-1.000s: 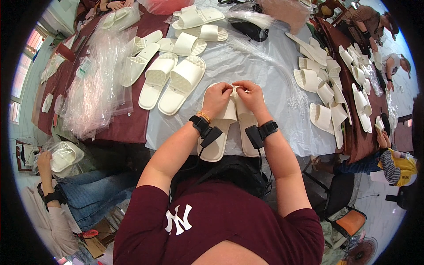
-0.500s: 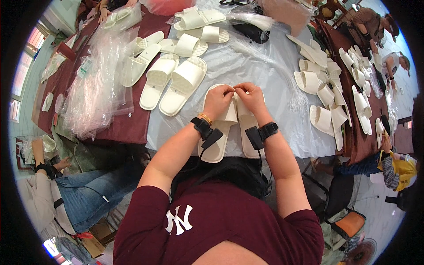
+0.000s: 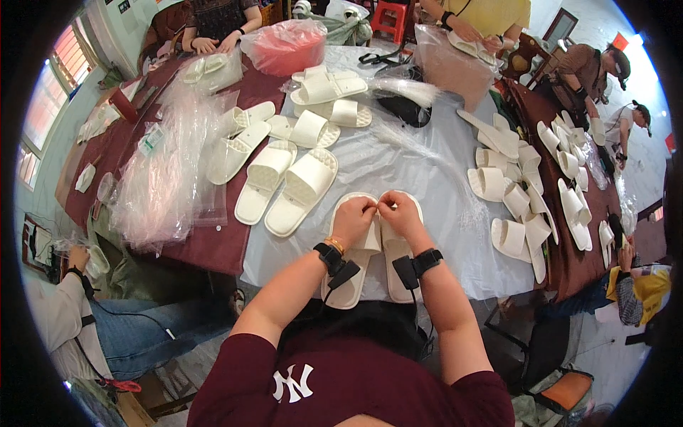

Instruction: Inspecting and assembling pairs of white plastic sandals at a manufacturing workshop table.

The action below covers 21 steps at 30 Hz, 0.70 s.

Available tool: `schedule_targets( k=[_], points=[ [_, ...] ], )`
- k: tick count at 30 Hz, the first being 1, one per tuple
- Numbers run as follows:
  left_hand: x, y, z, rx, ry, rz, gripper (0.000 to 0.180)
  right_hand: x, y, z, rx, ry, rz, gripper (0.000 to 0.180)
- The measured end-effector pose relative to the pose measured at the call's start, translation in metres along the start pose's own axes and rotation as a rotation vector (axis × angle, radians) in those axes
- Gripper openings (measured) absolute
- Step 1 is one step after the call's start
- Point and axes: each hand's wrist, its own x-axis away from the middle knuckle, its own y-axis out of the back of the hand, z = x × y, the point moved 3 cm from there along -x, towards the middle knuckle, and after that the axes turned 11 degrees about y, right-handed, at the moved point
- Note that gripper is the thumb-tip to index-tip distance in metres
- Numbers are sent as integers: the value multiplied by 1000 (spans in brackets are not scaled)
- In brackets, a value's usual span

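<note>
— Both hands are working close together at the counter's near edge: the left hand (image 3: 353,219) and the right hand (image 3: 400,213) are pinching with fingertips nearly touching, right at the toe end of a pair of white slippers (image 3: 373,249).

— Where are the slippers lying?

— Side by side on the grey-clothed counter (image 3: 427,178), straight in front of the person, heels toward the body. Whether something tiny is being held between the fingers, I cannot tell.

— And around them?

— A heap of clear plastic bags (image 3: 171,171) is lying well to the left on the dark red cloth, another slipper pair (image 3: 284,186) is resting just left of the hands, and loose slippers (image 3: 533,192) are crowding the right side.
</note>
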Motion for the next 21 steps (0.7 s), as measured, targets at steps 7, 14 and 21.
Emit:
schedule_targets(
  k=[7, 14, 21],
  points=[
    [2, 2, 2, -39, -51, -21, 18, 4, -9, -13, 50, 4, 77, 18],
    [-3, 19, -3, 81, 21, -21, 18, 8, 9, -15, -342, -89, -322, 13],
    [-30, 80, -25, 424, 184, 164, 10, 56, 67, -25, -335, -141, -579, 13]
  ],
)
